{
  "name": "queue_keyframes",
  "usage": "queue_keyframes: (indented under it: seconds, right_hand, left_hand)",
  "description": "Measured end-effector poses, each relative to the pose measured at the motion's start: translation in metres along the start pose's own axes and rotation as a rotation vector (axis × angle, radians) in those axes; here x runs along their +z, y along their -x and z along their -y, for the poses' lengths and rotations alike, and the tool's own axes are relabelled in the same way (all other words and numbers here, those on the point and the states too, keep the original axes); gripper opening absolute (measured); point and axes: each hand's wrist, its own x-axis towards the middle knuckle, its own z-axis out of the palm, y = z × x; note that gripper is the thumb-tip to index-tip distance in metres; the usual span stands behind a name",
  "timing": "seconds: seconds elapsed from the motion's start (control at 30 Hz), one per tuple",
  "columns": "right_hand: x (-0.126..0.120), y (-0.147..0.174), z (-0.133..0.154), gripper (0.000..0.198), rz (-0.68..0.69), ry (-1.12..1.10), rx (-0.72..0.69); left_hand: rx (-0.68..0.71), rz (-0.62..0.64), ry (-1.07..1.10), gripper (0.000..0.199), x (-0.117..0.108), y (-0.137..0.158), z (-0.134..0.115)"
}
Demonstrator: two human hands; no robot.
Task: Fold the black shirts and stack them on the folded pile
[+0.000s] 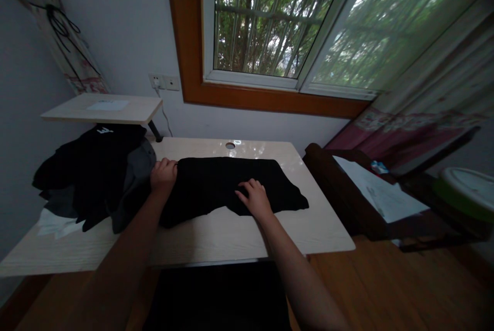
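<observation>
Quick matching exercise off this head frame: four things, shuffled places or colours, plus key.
1. black cloth
2. left hand
3. right hand
4. wooden window surround

A. on the cloth, right of its middle
B. orange-brown
C. spread on the pale desk
D. at the cloth's left end

Pairs: 1-C, 2-D, 3-A, 4-B
</observation>
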Motion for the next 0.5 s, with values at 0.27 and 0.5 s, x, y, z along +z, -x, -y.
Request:
queue_keyframes:
  seconds: [0.27, 0.5]
  right_hand:
    - [0.001, 0.001, -0.001, 0.026, -0.006, -0.011, 0.000]
    - [0.002, 0.001, -0.002, 0.027, -0.011, -0.028, 0.003]
  left_hand:
    - [-0.037, -0.116, 0.125, 0.034, -0.012, 0.002, -0.005]
    - [-0.024, -0.170, 0.216, 0.026, -0.018, 0.006, -0.006]
